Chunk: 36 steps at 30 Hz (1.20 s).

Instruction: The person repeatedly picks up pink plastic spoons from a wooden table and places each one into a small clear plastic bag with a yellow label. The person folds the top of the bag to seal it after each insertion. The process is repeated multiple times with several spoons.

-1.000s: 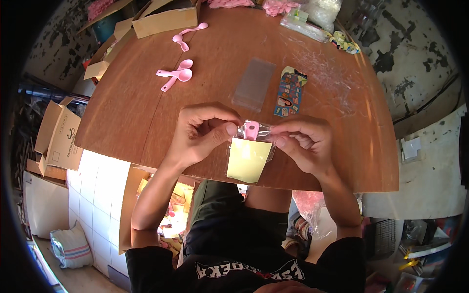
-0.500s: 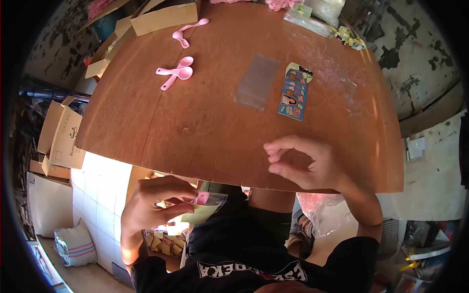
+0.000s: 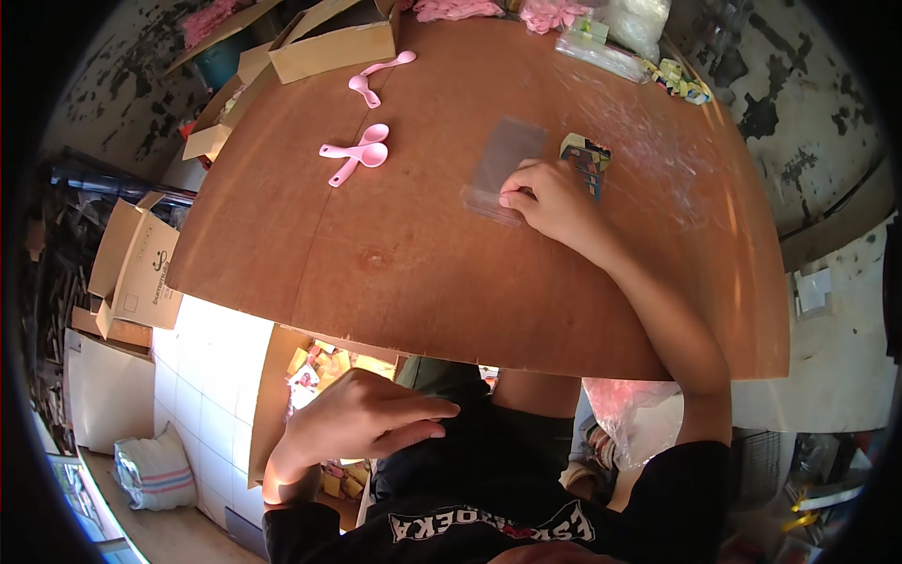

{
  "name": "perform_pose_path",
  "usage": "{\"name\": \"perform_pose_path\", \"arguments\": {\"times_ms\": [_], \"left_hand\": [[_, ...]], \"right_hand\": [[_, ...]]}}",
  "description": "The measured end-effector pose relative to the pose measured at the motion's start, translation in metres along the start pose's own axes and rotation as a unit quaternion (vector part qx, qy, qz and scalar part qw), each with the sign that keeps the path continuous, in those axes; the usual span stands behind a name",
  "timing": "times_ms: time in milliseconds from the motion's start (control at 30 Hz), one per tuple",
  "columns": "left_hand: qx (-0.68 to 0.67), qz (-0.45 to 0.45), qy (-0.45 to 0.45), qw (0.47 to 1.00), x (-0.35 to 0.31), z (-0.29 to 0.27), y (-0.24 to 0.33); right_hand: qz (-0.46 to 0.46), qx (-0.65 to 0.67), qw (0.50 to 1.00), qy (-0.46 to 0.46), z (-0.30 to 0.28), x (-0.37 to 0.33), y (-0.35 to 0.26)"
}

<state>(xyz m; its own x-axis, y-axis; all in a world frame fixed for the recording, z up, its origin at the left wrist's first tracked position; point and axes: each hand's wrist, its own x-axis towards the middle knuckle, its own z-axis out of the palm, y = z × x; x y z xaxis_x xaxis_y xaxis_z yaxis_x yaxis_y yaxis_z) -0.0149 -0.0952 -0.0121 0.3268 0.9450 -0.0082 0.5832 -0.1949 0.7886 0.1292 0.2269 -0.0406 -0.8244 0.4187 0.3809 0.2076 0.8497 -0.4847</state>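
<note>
My right hand (image 3: 554, 199) reaches across the wooden table, its fingertips pinched at the near right part of a flat stack of clear plastic bags (image 3: 512, 150). Partly covered by that hand is a pile of printed cards (image 3: 586, 153), blue with a yellow-green top. My left hand (image 3: 368, 415) hovers over my lap, below the table's front edge; its thumb and fingers are slightly apart with nothing visible between them. Two pink measuring spoons (image 3: 359, 154) lie crossed left of the bags. Farther back lie more pink spoons (image 3: 368, 92).
Under the table's front edge at left stands an open carton (image 3: 272, 395) with many small yellow packets (image 3: 349, 477). Cardboard boxes (image 3: 338, 45) occupy the far left. Plastic-wrapped bundles (image 3: 601, 54) and pink items (image 3: 456, 9) line the back edge. Plastic scraps (image 3: 658, 169) lie at right.
My right hand has moved forward onto the plastic bags. The clear packet with a pink spoon and pale card has left my left hand, which has shifted right and down.
</note>
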Motion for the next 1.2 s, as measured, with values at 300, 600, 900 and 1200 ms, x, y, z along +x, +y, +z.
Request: {"name": "perform_pose_path", "arguments": {"times_ms": [300,600,900,1200], "left_hand": [[0.223,0.076,0.194,0.952,0.124,-0.047,-0.023],[0.174,-0.009,0.287,0.942,0.141,-0.039,-0.043],[-0.136,0.13,0.33,0.925,0.123,-0.051,-0.029],[-0.314,0.082,0.423,0.846,0.104,-0.056,-0.035]], "right_hand": [[-0.003,0.022,0.998,0.055,-0.001,-0.005,0.0],[-0.098,-0.088,0.987,0.097,-0.047,-0.017,-0.055],[-0.065,0.003,0.997,0.042,-0.07,-0.04,-0.068],[-0.024,-0.264,0.961,-0.083,-0.05,-0.164,-0.095]]}}
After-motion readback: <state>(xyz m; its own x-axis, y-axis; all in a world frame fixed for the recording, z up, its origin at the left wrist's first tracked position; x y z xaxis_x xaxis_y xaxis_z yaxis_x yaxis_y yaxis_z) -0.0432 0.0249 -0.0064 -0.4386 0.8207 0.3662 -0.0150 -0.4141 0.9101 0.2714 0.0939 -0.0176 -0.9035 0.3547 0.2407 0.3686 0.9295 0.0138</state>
